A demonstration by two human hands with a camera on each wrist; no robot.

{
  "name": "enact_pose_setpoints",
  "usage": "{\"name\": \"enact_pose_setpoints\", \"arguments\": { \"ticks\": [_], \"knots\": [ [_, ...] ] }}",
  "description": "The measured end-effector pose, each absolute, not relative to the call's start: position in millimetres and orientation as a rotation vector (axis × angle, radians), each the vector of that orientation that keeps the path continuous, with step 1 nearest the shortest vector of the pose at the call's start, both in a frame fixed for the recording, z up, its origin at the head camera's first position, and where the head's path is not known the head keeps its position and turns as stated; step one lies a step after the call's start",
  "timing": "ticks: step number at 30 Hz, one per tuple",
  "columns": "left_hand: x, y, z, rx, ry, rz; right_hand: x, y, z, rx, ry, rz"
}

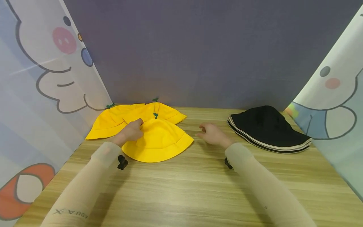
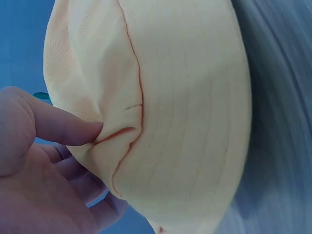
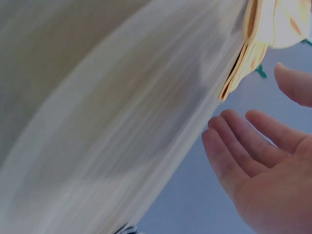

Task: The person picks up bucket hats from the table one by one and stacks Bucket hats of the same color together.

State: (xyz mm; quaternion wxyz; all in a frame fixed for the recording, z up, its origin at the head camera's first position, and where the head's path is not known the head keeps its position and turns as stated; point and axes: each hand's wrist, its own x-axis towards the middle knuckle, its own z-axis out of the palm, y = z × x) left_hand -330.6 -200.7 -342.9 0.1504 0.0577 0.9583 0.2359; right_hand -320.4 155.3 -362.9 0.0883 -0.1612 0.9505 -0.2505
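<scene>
My left hand (image 1: 132,130) pinches the crown of the front yellow bucket hat (image 1: 158,142) at its left side, thumb against the cloth. In the left wrist view that hat (image 2: 190,97) fills the middle, creased under the thumb (image 2: 73,129); it looks pale there. A small green sprout tops the crown. Behind it lie another yellow hat (image 1: 170,114) and, farther left, a third (image 1: 103,124), both with sprouts. My right hand (image 1: 212,134) holds nothing, between the front yellow hat and the black hats. Its fingers (image 3: 234,146) are loosely bent, thumb apart, in the right wrist view.
Black bucket hats with pale brim edges (image 1: 263,126) lie nested at the back right of the wooden table (image 1: 175,192). A dark grey panel (image 1: 198,56) stands along the back. Cartoon-printed panels (image 1: 48,88) close off the left and right sides.
</scene>
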Motion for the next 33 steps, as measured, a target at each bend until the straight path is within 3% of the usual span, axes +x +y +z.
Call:
{"name": "enact_pose_setpoints", "arguments": {
  "ticks": [17,33],
  "knots": [
    [-324.0,-164.3,-340.1,0.35,2.767,0.795,-318.7,131.2,-366.1,-0.435,2.698,-0.99],
    [-323.6,-140.0,-346.4,0.548,2.726,0.879,-310.4,155.5,-370.4,-0.314,2.711,-1.078]
  ]
}}
